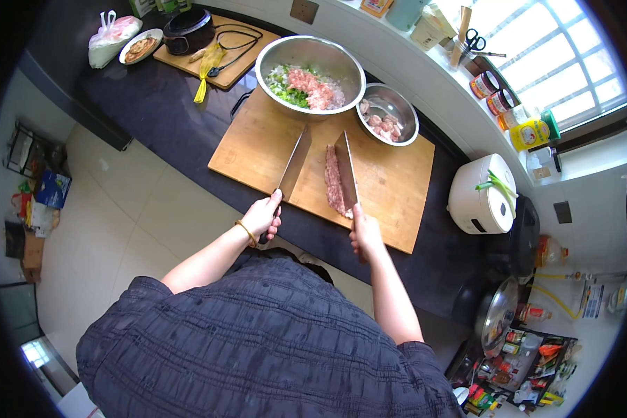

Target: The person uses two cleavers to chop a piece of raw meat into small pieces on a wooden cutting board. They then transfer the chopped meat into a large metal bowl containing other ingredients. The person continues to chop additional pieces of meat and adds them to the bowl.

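Note:
My left hand (263, 217) is closed around the dark handle of a cleaver (297, 164), whose broad blade slants over the wooden cutting board (390, 191). In my right hand (366, 235) is a second cleaver (346, 166), its blade alongside a long strip of minced meat (334, 180) on the board. The meat lies between the two blades, closer to the right one. Behind them, a large steel bowl (263, 75) holds chopped greens, white bits and pink mince. A smaller steel bowl (409, 127) beside it contains chunks of raw meat.
Left of the bowls are another wooden board (224, 78) with a black pot (188, 31) and a cord, a plate (127, 53) of flatbread and a plastic bag (113, 38). A white rice cooker (477, 195) topped with green onion stands right. Jars (485, 84) line the windowsill.

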The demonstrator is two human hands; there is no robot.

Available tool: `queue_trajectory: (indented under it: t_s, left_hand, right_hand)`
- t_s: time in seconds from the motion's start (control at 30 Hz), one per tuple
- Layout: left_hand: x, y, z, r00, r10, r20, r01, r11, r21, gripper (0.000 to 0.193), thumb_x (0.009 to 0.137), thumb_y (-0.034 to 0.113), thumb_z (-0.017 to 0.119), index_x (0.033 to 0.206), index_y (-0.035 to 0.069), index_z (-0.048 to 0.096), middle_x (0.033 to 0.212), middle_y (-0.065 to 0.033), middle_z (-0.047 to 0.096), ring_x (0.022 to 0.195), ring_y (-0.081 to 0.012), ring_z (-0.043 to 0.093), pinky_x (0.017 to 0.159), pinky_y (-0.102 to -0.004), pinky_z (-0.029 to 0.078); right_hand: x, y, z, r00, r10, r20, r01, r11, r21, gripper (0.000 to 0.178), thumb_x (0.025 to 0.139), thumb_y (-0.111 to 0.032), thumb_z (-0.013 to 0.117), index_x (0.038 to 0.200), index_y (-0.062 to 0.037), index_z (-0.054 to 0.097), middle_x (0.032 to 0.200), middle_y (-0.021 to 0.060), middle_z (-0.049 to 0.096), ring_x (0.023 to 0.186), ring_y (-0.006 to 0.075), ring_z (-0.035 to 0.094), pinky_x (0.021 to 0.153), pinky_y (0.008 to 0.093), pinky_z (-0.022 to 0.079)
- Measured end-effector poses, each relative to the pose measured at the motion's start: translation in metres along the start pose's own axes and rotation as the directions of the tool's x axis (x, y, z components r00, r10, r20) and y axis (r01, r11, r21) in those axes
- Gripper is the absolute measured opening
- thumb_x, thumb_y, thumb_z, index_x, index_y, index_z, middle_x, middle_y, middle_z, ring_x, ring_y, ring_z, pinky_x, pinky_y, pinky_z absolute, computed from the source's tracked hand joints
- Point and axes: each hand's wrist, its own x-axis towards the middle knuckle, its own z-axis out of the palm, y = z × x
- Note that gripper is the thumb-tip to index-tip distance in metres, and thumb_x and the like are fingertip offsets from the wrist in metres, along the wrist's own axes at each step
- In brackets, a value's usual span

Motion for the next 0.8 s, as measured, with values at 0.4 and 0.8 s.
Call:
queue_trajectory:
  t_s: [0.4, 0.8]
  left_hand:
    - [-0.001, -0.004, 0.000, 1.000, 0.000, -0.002, 0.000, 1.000, -0.003, 0.046, 0.088, 0.054, 0.037, 0.074, 0.010, 0.040, 0.051, 0.0002, 0.039, 0.037, -0.0071, 0.034, 0.034, -0.0229, 0.033]
    - [0.004, -0.009, 0.027, 1.000, 0.024, -0.020, -0.023, 0.997, 0.077, 0.046, 0.088, 0.054, 0.036, 0.073, 0.010, 0.039, 0.050, -0.0002, 0.038, 0.037, -0.0079, 0.033, 0.034, -0.0238, 0.032]
  right_hand:
    - [-0.026, -0.026, -0.022, 0.999, 0.000, 0.054, -0.007, 0.990, 0.142, 0.050, 0.089, -0.053, 0.036, 0.066, -0.0080, 0.043, 0.047, 0.0004, 0.040, 0.033, 0.0094, 0.035, 0.031, 0.0251, 0.031]
    - [-0.028, 0.017, -0.059, 0.987, 0.075, 0.140, -0.135, 0.862, 0.489, 0.057, 0.085, -0.063, 0.028, 0.071, -0.0099, 0.041, 0.046, 0.0001, 0.036, 0.033, 0.0100, 0.030, 0.032, 0.0244, 0.027]
